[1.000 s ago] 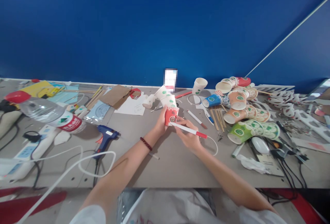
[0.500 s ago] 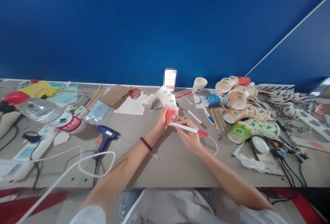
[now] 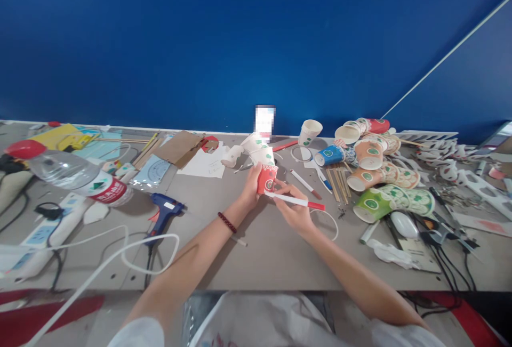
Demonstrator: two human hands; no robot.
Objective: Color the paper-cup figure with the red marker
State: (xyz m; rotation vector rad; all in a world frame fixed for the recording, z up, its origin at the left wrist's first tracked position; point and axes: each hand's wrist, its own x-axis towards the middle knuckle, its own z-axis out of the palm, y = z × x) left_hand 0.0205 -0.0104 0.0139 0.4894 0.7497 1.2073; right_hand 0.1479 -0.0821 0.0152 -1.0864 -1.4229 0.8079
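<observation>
My left hand (image 3: 252, 184) is closed around a red patterned paper cup (image 3: 267, 179), held above the middle of the table. My right hand (image 3: 294, 211) grips a white marker (image 3: 291, 199) with a red end pointing right. The marker's other end reaches the lower edge of the cup; whether it touches cannot be made out. Just behind the cup are white paper cups with green marks (image 3: 263, 155), partly hidden by it. A second marker (image 3: 304, 183) lies on the table beyond my right hand.
A blue glue gun (image 3: 166, 208) and a large plastic bottle (image 3: 76, 174) lie to the left, near a power strip (image 3: 66, 230). Stacked paper cups (image 3: 372, 203) and wooden sticks (image 3: 338, 183) lie to the right. A white cup (image 3: 309, 132) stands by the blue wall.
The marker in my right hand has shifted very slightly right and down. Both hands otherwise keep their hold on the cup and the marker.
</observation>
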